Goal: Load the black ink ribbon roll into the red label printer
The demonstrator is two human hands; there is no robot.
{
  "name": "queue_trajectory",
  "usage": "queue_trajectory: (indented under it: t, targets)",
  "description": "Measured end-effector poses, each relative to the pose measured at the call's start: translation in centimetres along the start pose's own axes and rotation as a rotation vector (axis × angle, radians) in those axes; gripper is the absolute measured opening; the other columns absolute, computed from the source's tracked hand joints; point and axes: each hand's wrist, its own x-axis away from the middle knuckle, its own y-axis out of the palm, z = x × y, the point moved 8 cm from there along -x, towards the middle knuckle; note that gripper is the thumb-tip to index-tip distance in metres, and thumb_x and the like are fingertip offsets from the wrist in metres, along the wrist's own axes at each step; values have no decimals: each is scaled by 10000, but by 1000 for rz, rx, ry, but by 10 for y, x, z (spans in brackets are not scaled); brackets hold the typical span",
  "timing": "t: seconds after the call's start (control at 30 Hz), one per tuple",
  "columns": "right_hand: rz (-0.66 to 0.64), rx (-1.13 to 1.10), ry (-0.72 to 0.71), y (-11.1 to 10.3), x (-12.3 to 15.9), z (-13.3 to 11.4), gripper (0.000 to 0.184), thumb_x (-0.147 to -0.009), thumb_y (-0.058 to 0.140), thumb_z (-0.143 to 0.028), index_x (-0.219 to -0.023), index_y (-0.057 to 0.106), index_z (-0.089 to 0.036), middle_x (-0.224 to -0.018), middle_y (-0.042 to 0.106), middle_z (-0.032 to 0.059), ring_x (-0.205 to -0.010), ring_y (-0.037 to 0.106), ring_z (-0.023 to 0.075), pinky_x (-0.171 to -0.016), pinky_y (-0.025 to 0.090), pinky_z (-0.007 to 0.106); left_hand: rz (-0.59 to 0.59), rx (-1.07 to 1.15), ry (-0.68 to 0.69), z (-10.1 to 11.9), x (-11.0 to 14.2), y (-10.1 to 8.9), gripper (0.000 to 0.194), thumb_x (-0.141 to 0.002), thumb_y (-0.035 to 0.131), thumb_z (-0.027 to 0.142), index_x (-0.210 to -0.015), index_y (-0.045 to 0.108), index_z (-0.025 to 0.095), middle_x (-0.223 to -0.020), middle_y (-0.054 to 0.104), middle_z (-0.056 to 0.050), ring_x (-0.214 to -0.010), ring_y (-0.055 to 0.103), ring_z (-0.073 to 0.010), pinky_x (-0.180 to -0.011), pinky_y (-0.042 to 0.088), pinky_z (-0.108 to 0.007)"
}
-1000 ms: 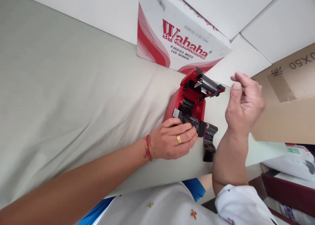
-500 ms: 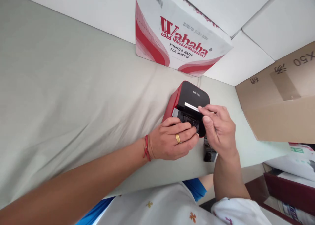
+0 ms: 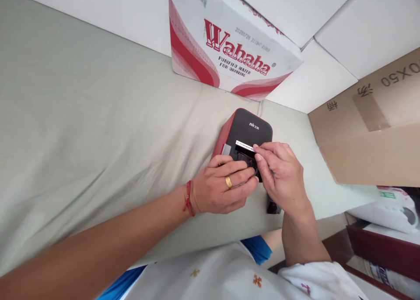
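A small boxy device that looks like a receipt printer (image 3: 251, 124) sits on the covered table, with red sides and a black top. A white label strip with small print (image 3: 244, 145) lies across it, above a dark open hollow. My left hand (image 3: 226, 186), with a gold ring, grips the printer's near part, fingers curled over the hollow and partly hiding it. My right hand (image 3: 280, 171) has thumb and forefinger pinched together at the strip's right end. What lies between those fingertips is too small to make out. A small black object (image 3: 273, 206) stands below, partly behind the right wrist.
A white and red Wahaha water carton (image 3: 193, 63) stands against the wall behind the printer. To the right is a big brown cardboard box (image 3: 370, 135). Lower right, a dark red shelf unit (image 3: 380, 247) holds packages. A wrinkled pale green cloth (image 3: 108, 98) covers the table.
The whole view has shifted slightly, so everything appears a little further left. My right fingertips stay at the label strip's right end and my left hand keeps its place on the printer.
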Motion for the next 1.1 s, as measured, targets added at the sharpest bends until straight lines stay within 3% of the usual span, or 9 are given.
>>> queue_trajectory:
  t: [0.1, 0.2, 0.3, 0.4, 0.63, 0.87, 0.97, 1.1]
  targets:
    - [56, -21, 59, 1, 3, 3, 284, -1180, 619, -268, -1286, 881, -246, -1138, 848, 95, -1030, 740, 236, -917, 637, 429, 73, 44, -148, -17, 5, -7, 307, -1071, 641, 303, -1366, 706, 246, -1267, 878, -93, -1226, 784, -266, -1051, 588, -442]
    - [102, -67, 31, 2, 10, -6, 280, -1163, 651, -268, -1332, 874, -255, -1208, 853, 107, -1111, 777, 254, -984, 661, 452, 140, 133, -488, -57, 19, -9, 357, -1079, 637, 365, -1424, 658, 277, -1364, 800, -120, -1304, 735, -310, -1156, 570, -525]
    - [106, -158, -45, 5, 19, -25, 293, -1144, 678, -232, -1383, 846, -241, -1323, 847, 133, -1219, 792, 278, -1062, 665, 483, 182, 358, -882, -101, 46, 1, 378, -1055, 660, 420, -1403, 629, 277, -1408, 744, -102, -1356, 704, -305, -1172, 572, -513]
    - [119, -192, -90, 5, 28, -42, 301, -1116, 699, -162, -1386, 821, -218, -1313, 855, 135, -1216, 793, 277, -1063, 667, 475, 167, 646, -1057, -124, 61, 20, 596, -942, 796, 515, -1466, 586, 325, -1596, 679, -92, -1537, 629, -324, -1261, 533, -514]
    - [135, -206, -101, 1, 40, -56, 465, -1065, 704, -56, -1495, 753, -227, -1311, 864, 112, -1204, 792, 256, -1043, 684, 454, 55, 919, -1072, -133, 62, 35, 904, -865, 904, 533, -1649, 474, 396, -1890, 441, -77, -1834, 323, -367, -1525, 250, -637]
    - [144, -224, -77, 1, 38, -54, 431, -1054, 715, -47, -1436, 771, -236, -1254, 876, 98, -1142, 806, 246, -984, 694, 445, -59, 854, -996, -135, 61, 34, 1032, -928, 895, 616, -1764, 306, 480, -1993, 239, -81, -1898, 128, -403, -1505, 209, -751]
    - [144, -229, -66, 1, 37, -53, 444, -1060, 704, -52, -1447, 780, -255, -1245, 877, 95, -1128, 815, 252, -967, 701, 454, -64, 809, -943, -134, 60, 33, 1028, -952, 874, 689, -1774, 296, 470, -1996, 224, -100, -1899, 118, -413, -1500, 214, -752]
    - [148, -235, -75, -1, 37, -53, 419, -1058, 704, -57, -1417, 804, -249, -1230, 880, 98, -1113, 814, 253, -957, 707, 453, -59, 812, -927, -134, 60, 32, 1016, -942, 906, 644, -1769, 344, 466, -1985, 269, -105, -1896, 141, -419, -1500, 219, -761]
